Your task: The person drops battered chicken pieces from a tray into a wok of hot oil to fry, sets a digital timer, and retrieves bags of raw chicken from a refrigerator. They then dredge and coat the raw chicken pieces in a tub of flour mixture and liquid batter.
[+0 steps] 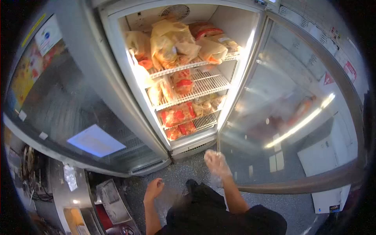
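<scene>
Two hands in view, low at 6 o'clock, both over the speckled floor (182,168). Your left hand (154,189) is bare, fingers loosely curled and parted from the palm, nothing seen in it. Your right hand (217,163) wears a clear plastic glove, fingers bunched; whether anything sits between them, you cannot tell from here.

Lit fridge (192,141) stands ahead: 11 o'clock from your right hand, between 12 and 1 from your left. Its tall opening runs roughly 12 to 6. Glass door (290,117) swung wide, spreading toward 2 o'clock from your right hand, which is just beside its lower inner corner; contact unclear.

Lowest red pack (181,131) lies on the fridge's bottom level, between 10 and 11 o'clock from your right hand, 1 o'clock from your left. Long axis just off 9-to-3, right end higher. Your right hand is the nearer, apart from it. Pale bags (171,41) crowd the top shelf, well beyond both hands, toward 12. Steel surface (58,194) at your left hand's 9.
</scene>
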Motion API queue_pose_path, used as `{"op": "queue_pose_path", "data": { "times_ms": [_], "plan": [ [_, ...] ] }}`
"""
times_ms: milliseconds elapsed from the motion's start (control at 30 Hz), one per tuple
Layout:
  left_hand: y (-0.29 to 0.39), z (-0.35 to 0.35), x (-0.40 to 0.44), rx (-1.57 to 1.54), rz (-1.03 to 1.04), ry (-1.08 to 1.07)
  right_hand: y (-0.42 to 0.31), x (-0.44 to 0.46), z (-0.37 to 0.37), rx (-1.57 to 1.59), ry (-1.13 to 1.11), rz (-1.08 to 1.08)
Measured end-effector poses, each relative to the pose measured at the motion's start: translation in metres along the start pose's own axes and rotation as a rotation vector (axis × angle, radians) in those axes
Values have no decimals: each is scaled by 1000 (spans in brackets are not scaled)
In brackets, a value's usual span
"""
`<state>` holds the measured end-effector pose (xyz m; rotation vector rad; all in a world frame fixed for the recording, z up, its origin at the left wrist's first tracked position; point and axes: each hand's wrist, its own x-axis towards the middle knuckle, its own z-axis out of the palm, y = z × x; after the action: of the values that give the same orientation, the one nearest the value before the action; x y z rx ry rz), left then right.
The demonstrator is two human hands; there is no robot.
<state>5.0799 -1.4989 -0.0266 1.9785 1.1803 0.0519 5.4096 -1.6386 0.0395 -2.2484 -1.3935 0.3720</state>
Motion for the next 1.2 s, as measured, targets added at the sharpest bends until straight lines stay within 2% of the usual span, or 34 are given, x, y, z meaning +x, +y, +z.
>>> {"op": "queue_pose_path", "data": {
  "times_ms": [100,133,233,300,333,400,467,500,600,667,700,767,800,833,933,1000,1033,1100,1167,1200],
  "plan": [
    [38,-10,19,-141,81,144,19,86,-53,-90,136,71],
    [39,-9,24,-127,33,143,31,109,-68,-469,378,-37],
    [11,2,10,-61,-75,174,14,175,-171,-965,1015,-288],
    [-16,13,-7,-28,-167,171,-4,210,-224,73,891,-172],
    [-33,20,-14,-39,-256,138,5,233,-230,81,977,-275],
    [-62,35,-32,-53,-402,64,12,267,-235,475,811,-474],
    [-79,42,-38,-52,-499,-13,30,310,-230,372,756,-504],
    [-79,41,-39,5,-482,-12,36,327,-230,322,731,-518],
    [-61,35,-46,91,-445,21,25,352,-251,476,450,-137],
    [-59,34,-45,36,-424,87,27,364,-250,748,500,-405],
    [-65,38,-43,19,-421,104,48,384,-258,-38,554,-495],
    [-72,41,-41,-13,-412,138,25,388,-268,-560,626,-447],
    [-72,42,-42,-16,-398,153,8,367,-269,143,532,-292],
    [-62,39,-43,-17,-384,164,-35,328,-276,888,599,-174],
    [-67,44,-45,-53,-342,163,-81,315,-266,893,663,-508],
    [-64,46,-46,-53,-348,158,-125,296,-258,893,431,-355],
    [-52,43,-44,-34,-370,158,-130,298,-252,666,409,-524],
    [-50,46,-46,-11,-379,165,-145,305,-237,291,394,-710],
    [-64,57,-39,-3,-346,181,-171,320,-226,-1,419,-754],
    [-69,61,-36,-1,-328,186,-173,331,-222,-189,515,-789]
  ]
}}
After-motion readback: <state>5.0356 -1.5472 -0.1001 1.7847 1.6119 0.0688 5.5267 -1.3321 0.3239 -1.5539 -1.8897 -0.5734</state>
